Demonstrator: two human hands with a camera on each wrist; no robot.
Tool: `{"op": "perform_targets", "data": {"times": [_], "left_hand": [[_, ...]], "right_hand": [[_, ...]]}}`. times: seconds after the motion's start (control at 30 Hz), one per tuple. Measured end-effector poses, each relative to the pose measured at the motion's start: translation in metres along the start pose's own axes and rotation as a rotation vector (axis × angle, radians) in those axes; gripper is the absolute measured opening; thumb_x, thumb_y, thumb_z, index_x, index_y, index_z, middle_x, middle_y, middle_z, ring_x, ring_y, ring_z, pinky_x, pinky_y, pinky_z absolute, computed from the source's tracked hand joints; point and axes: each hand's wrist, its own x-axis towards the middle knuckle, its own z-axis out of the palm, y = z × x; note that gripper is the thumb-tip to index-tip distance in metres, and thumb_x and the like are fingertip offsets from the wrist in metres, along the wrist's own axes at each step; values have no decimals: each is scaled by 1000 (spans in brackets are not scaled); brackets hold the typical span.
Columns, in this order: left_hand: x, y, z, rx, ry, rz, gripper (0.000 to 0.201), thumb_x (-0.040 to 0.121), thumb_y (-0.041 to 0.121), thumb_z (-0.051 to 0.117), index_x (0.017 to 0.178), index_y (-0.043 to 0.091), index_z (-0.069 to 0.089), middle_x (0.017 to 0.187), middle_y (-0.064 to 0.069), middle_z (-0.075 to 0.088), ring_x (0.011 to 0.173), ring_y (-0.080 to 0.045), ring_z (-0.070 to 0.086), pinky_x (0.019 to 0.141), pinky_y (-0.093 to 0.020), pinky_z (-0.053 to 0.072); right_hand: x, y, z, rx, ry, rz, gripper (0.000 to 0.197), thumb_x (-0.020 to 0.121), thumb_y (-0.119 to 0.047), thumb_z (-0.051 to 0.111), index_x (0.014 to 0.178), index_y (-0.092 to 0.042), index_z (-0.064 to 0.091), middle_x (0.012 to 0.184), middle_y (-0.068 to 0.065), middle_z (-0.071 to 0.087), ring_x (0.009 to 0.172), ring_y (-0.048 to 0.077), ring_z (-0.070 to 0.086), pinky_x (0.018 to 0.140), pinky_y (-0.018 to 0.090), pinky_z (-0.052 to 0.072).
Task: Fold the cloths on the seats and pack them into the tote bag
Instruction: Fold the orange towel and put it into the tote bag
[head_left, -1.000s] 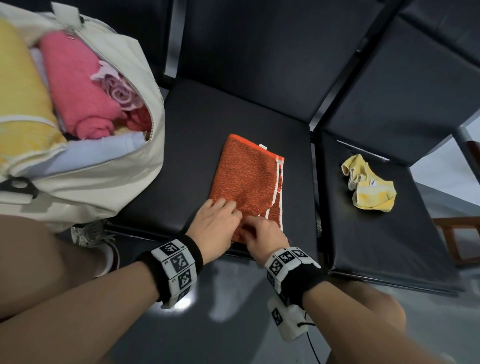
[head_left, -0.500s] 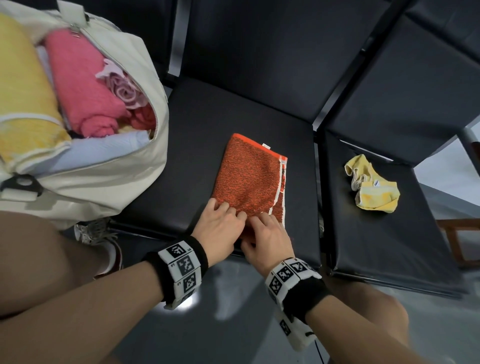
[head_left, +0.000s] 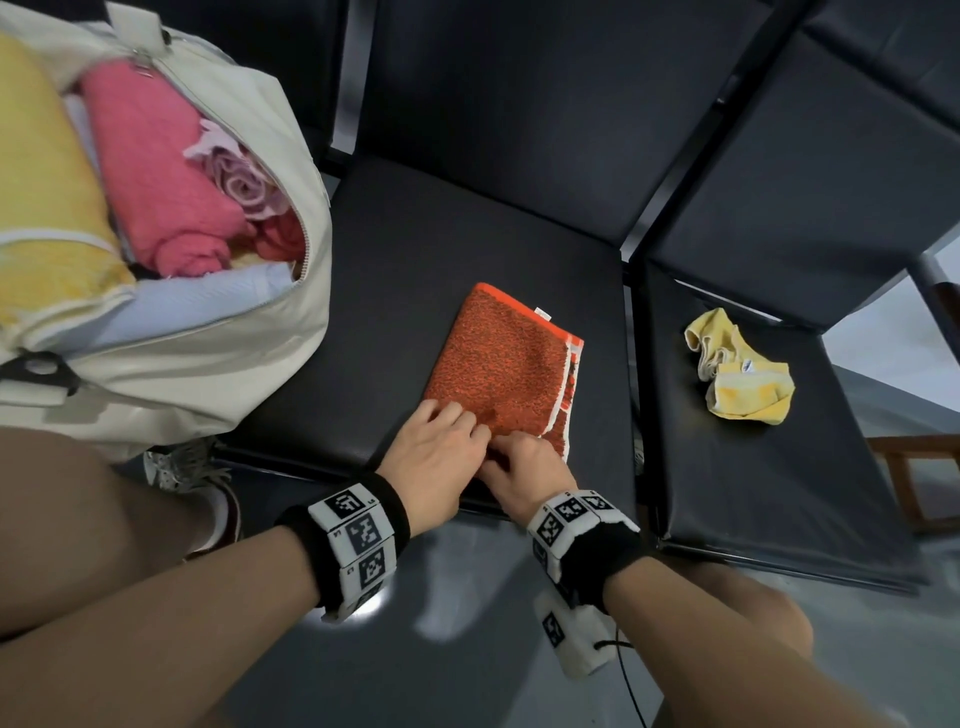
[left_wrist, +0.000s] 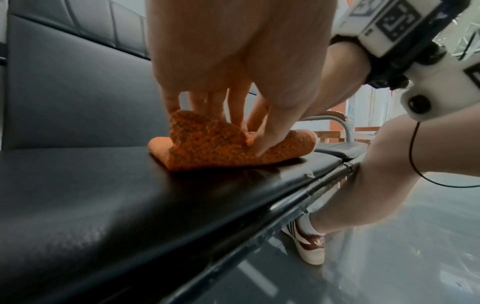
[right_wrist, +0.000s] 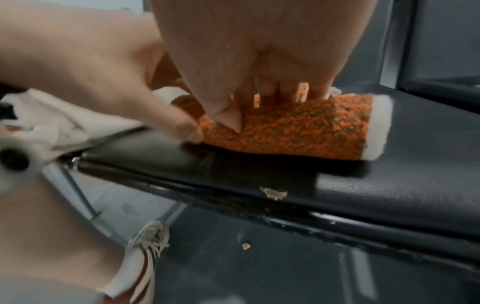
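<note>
The orange cloth (head_left: 501, 366) lies folded on the middle black seat (head_left: 363, 322), its near edge rolled up at 6 o'clock. The left hand (head_left: 434, 462) and right hand (head_left: 524, 475) sit side by side there, touching, each pinching the rolled edge between thumb and curled fingers (left_wrist: 270, 133). The cream tote bag (head_left: 208, 364) stands at 9 o'clock, open, with pink and yellow cloths inside. A crumpled yellow cloth (head_left: 740, 366) lies on the seat at 3 o'clock.
</note>
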Motion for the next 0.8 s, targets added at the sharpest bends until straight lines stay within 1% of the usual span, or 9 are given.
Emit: {"op": "perform_targets", "data": {"times": [0.1, 0.2, 0.3, 0.4, 0.5, 0.6, 0.67, 0.73, 0.8], "left_hand": [[1, 2, -1, -20, -56, 0, 29, 74, 16, 66, 102, 15, 62, 97, -2, 66, 101, -23, 57, 94, -35, 41], [1, 0, -2, 19, -58, -6, 25, 87, 21, 52, 112, 16, 55, 108, -2, 65, 111, -23, 52, 100, -35, 35], [0, 1, -1, 46, -54, -42, 23, 92, 28, 46, 110, 17, 55, 111, -3, 67, 113, -24, 53, 97, -37, 33], [2, 0, -1, 27, -89, -86, 24, 93, 30, 42, 106, 16, 57, 110, -5, 68, 112, -25, 55, 97, -39, 33], [3, -2, -2, -46, -99, -130, 24, 93, 31, 42, 104, 17, 58, 107, -5, 70, 109, -25, 58, 96, -38, 35], [-1, -2, -2, -77, -76, -123, 25, 87, 31, 49, 108, 18, 55, 109, -2, 66, 107, -25, 57, 94, -38, 37], [-4, -2, -1, -62, -30, -87, 29, 78, 28, 56, 105, 18, 54, 106, -2, 60, 103, -25, 55, 89, -39, 38], [-4, -4, -4, -12, 18, -60, 30, 66, 26, 63, 95, 18, 59, 101, -2, 56, 98, -26, 53, 82, -41, 41], [-3, -4, -8, 54, 1, -45, 29, 68, 27, 66, 95, 20, 62, 104, 0, 55, 105, -26, 49, 86, -43, 38]], "right_hand": [[-3, 1, -1, 97, -34, 48, 22, 86, -31, 63, 102, -18, 69, 98, 10, 71, 95, 29, 64, 81, 34, 50], [-11, 5, 4, 144, 97, 4, 25, 80, -24, 66, 102, -19, 56, 92, 5, 68, 87, 26, 62, 77, 34, 49], [-21, 9, 15, -45, 253, -164, 20, 71, -26, 61, 88, -17, 56, 88, 2, 60, 83, 27, 57, 74, 40, 50], [-30, 7, 25, -195, 265, -256, 26, 65, -26, 62, 88, -16, 58, 91, 2, 58, 86, 27, 56, 73, 41, 51], [-30, 8, 31, -185, 290, -238, 37, 62, -14, 68, 97, -15, 55, 86, 0, 60, 81, 27, 59, 68, 38, 52], [-25, 6, 32, -159, 308, -232, 35, 63, -7, 70, 96, -14, 60, 82, 0, 62, 77, 26, 60, 67, 35, 52], [-24, 5, 30, -146, 291, -226, 34, 63, -3, 73, 94, -13, 64, 80, 1, 63, 75, 25, 61, 68, 31, 51], [-22, 4, 23, -110, 241, -216, 31, 70, -2, 68, 100, -11, 66, 86, 4, 64, 82, 27, 61, 74, 32, 50], [-17, 6, 17, -61, 154, -179, 30, 81, -3, 60, 110, -10, 66, 97, 6, 63, 93, 27, 59, 82, 35, 47]]}}
